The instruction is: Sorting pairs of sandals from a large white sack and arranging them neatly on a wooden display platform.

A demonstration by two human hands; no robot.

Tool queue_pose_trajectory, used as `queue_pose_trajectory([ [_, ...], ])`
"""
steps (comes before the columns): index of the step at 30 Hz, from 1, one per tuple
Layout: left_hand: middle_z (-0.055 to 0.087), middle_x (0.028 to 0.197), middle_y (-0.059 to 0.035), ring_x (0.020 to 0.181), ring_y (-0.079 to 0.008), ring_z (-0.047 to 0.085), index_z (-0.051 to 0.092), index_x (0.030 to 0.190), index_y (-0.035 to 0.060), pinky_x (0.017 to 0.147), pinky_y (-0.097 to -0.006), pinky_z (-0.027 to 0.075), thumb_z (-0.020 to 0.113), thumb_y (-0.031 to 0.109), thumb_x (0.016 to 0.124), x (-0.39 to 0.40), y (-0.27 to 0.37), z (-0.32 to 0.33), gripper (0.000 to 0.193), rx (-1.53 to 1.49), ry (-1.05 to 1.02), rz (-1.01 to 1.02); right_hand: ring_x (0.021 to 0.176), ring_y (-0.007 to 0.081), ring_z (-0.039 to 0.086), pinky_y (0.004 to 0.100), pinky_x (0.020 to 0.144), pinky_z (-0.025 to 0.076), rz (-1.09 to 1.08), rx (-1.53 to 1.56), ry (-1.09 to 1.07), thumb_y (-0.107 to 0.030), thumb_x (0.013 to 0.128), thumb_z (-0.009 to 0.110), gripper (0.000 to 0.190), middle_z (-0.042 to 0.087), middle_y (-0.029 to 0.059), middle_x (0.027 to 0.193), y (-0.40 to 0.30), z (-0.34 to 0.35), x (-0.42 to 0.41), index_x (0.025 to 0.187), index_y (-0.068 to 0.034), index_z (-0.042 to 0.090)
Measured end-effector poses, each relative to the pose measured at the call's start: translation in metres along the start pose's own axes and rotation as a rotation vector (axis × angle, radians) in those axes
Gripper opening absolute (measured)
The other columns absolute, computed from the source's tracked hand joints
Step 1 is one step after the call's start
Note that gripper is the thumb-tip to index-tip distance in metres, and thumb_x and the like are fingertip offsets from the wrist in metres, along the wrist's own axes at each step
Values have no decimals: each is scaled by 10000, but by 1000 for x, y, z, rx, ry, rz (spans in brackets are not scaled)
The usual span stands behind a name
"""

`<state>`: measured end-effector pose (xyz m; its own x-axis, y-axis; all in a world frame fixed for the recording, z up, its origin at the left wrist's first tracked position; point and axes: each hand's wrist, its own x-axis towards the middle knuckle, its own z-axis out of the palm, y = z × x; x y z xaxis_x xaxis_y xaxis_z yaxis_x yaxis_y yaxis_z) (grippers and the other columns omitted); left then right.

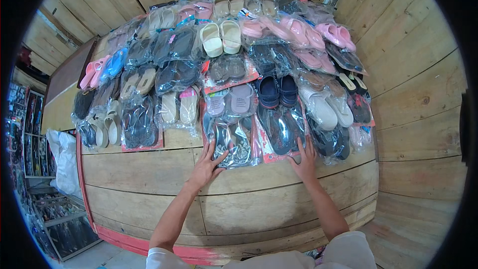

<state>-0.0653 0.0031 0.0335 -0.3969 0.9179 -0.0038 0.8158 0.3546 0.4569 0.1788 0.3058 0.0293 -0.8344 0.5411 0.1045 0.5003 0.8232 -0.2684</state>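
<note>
Many pairs of sandals and clogs, mostly in clear plastic bags, lie in rows on a wooden platform [142, 172]. My left hand [206, 166], fingers spread, touches the lower left of a bagged black patterned pair of sandals [237, 147]. My right hand [304, 160] lies with spread fingers at the lower right edge of a bagged dark pair of flip-flops [282, 130]. Above that pair stand navy clogs [278, 90]. White slip-on shoes [325, 110] in plastic lie to the right of them. Cream clogs [221, 39] sit farther back, near pink clogs [302, 31].
Plank walls [418, 119] rise at the right and behind the rows. A red-painted edge [149, 244] runs along the platform's front and left. At the left are a white sack [65, 157] and metal racks [67, 216] of packed goods.
</note>
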Motion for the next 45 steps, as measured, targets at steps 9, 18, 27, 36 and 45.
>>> queue_pose_trajectory([
  [9, 78, 1534, -251, 1370, -485, 189, 400, 1420, 297, 1103, -487, 276, 690, 265, 805, 4, 3, -4, 681, -2, 1, 11, 1354, 410, 280, 512, 1045, 286, 110, 20, 99, -351, 802, 694, 799, 264, 252, 1478, -23, 13, -6, 1471, -165, 299],
  [18, 133, 1521, -258, 1349, -498, 232, 456, 1389, 264, 1097, -484, 288, 711, 298, 774, 6, 18, 14, 667, -49, 159, -58, 1351, 371, 281, 501, 1056, 249, 219, -100, 109, -373, 834, 649, 731, 266, 250, 1477, -41, 15, 12, 1453, -148, 331],
  [27, 129, 1525, -249, 1391, -450, 163, 313, 1463, 183, 1089, -561, 234, 658, 317, 816, -7, 59, 26, 746, 104, 123, -291, 1359, 376, 255, 512, 1061, 229, 202, -64, 66, -344, 845, 634, 762, 210, 255, 1500, -40, 10, 2, 1477, -134, 264],
  [36, 257, 1467, -265, 1350, -439, 259, 357, 1417, 76, 1067, -529, 272, 619, 244, 840, -105, 150, 59, 656, -245, 134, -379, 793, 399, 601, 444, 719, 489, 141, 539, -92, -124, 840, 589, 130, 613, 212, 824, -57, -9, -134, 901, -11, 611],
  [45, 554, 1181, -217, 1089, -386, 537, 585, 1119, 23, 911, -435, 457, 590, 211, 840, -254, 205, 80, 337, -423, 131, -408, 677, 352, 631, 422, 610, 500, 132, 485, -330, -182, 837, 591, 149, 639, 164, 739, -70, -47, -294, 912, -74, 662],
])
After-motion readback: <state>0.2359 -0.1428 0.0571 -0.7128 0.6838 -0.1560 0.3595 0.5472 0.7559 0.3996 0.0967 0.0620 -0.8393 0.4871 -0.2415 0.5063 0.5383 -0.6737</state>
